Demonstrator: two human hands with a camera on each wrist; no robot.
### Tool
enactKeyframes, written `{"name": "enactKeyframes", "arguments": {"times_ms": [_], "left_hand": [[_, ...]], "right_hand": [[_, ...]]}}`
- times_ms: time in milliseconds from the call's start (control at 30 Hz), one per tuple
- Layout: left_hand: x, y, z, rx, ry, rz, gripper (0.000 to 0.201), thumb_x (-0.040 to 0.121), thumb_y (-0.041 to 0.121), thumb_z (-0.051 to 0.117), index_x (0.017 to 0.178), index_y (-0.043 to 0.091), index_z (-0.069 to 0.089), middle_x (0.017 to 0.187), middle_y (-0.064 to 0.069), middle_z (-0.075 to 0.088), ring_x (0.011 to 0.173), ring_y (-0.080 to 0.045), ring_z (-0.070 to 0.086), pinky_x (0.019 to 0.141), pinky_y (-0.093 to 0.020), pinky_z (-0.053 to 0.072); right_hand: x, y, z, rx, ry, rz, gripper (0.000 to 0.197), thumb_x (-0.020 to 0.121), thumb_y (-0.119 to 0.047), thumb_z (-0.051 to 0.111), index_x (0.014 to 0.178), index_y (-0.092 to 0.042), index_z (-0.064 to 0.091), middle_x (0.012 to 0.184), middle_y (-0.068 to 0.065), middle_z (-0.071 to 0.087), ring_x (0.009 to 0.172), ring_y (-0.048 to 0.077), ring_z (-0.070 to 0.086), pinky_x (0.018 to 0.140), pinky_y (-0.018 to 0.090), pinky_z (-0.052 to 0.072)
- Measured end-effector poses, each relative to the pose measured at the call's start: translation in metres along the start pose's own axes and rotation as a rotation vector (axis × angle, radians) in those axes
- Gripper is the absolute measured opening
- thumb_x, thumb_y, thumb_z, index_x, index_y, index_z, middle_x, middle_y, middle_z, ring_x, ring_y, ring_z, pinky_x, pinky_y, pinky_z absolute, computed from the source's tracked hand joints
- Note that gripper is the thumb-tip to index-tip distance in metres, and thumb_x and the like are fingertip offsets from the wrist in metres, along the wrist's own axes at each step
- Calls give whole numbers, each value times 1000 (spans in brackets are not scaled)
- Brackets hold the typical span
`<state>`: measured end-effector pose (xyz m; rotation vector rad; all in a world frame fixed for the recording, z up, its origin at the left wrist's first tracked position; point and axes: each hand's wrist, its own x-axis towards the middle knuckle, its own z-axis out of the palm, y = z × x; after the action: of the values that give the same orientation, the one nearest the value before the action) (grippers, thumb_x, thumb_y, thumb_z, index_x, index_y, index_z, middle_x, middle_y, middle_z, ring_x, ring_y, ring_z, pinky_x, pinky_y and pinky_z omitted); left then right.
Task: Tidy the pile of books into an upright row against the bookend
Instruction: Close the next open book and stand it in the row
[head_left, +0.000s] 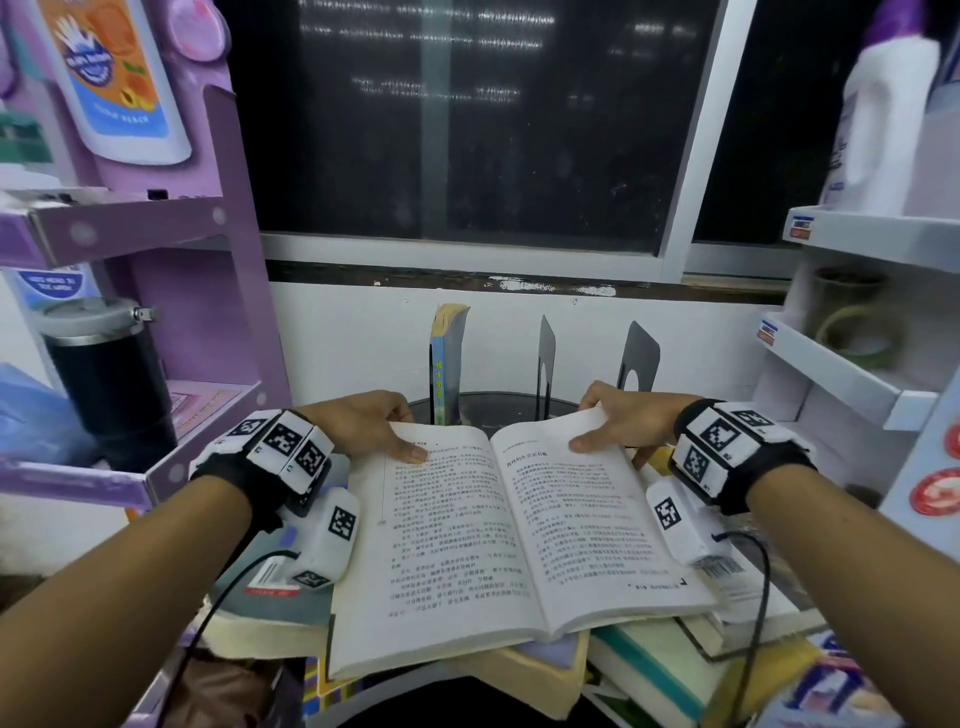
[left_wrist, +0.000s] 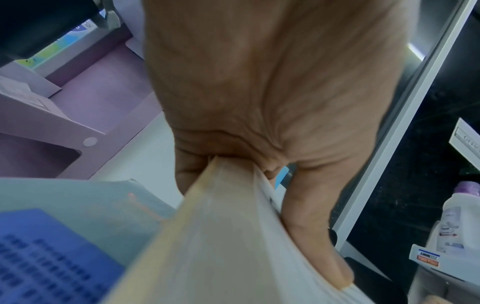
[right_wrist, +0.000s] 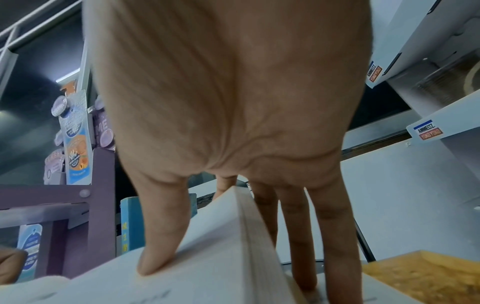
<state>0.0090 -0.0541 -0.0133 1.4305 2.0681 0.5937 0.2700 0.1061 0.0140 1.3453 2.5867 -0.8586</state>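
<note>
Both hands, left and right, pinch one open book by its page edges above the pile. One book stands upright beside two bookends.

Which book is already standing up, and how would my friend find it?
Look below the dark window, at the white wall behind the open book that both hands hold. The standing book is there, upright, left of two black metal bookends. It is the only upright book, with a blue spine bearing yellow characters and yellowed pages.
</note>
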Motion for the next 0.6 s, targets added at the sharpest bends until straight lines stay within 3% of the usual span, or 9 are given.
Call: {"name": "enactKeyframes", "arguments": {"times_ms": [167, 267, 433, 500, 600], "left_hand": [[-5, 10, -10, -33, 25, 58, 31, 77, 21, 79, 94, 14, 54, 96, -7, 66, 78, -17, 65, 65, -30, 55], [-11, 19, -15, -78, 50, 93, 32, 78, 17, 78, 97, 10, 54, 97, -11, 67, 78, -22, 66, 65, -33, 55], [-21, 36, -27, -129, 83, 151, 37, 76, 16, 79, 103, 5, 55, 98, -14, 70, 79, -27, 70, 66, -37, 58], [-27, 46, -33, -144, 93, 181, 36, 76, 15, 79, 102, 5, 56, 98, -15, 70, 80, -28, 71, 69, -41, 58], [-37, 63, -40, -145, 117, 238, 32, 76, 13, 78, 98, 7, 56, 95, -16, 71, 81, -30, 70, 76, -48, 58]], "right_hand": [[-7, 3, -3, 17, -12, -17, 49, 85, -35, 72, 117, -19, 38, 116, 11, 63, 105, 28, 65, 85, 52, 56], [-14, 5, -10, 29, 6, -28, 42, 83, -36, 74, 106, -24, 41, 118, 16, 63, 98, 28, 65, 86, 55, 55], [-27, 4, -26, 37, 68, -102, 39, 81, -32, 76, 92, -24, 39, 118, 22, 61, 103, 38, 65, 83, 53, 53], [-33, 1, -33, 24, 100, -142, 38, 82, -29, 76, 92, -22, 40, 115, 19, 63, 102, 37, 66, 85, 54, 56], [-42, -1, -44, 95, 146, -180, 33, 84, -19, 74, 93, -18, 42, 111, 16, 62, 96, 35, 69, 75, 55, 58]]}}
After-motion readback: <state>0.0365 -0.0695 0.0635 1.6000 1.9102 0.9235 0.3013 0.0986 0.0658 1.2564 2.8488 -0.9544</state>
